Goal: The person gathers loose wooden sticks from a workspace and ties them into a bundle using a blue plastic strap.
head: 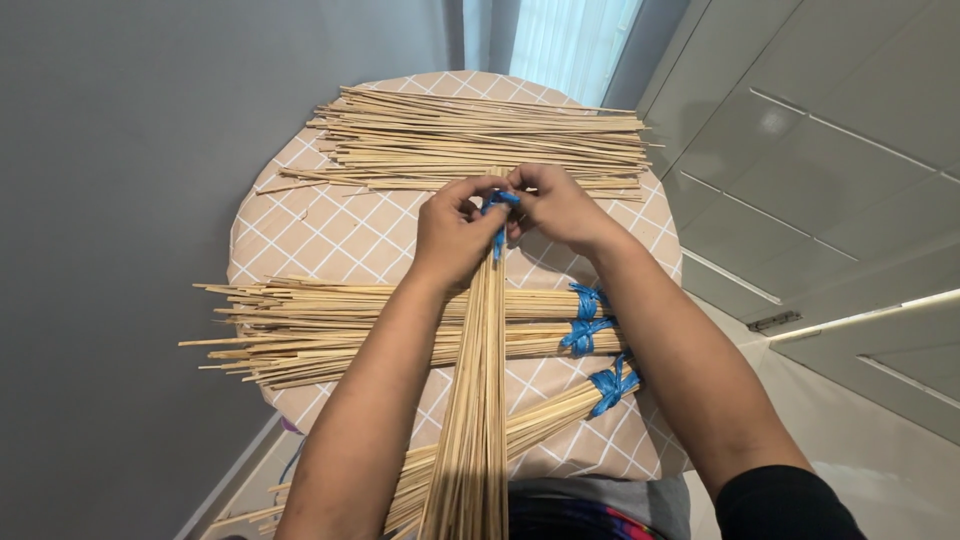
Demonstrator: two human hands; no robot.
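Bundle of thin bamboo sticks (472, 400) running up the middle of the desk (330, 235), tied bundles (400, 325) crossing beneath it; left hand (455, 235) and right hand (560, 205) both pinching blue string (498, 215) at the bundle's far end; loose stick pile (480, 140) beyond

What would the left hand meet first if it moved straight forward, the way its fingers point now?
Probably the loose pile of sticks just beyond the left hand, though depth is unclear.

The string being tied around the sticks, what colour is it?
Blue. The string shows best in the head view, pinched between both hands.
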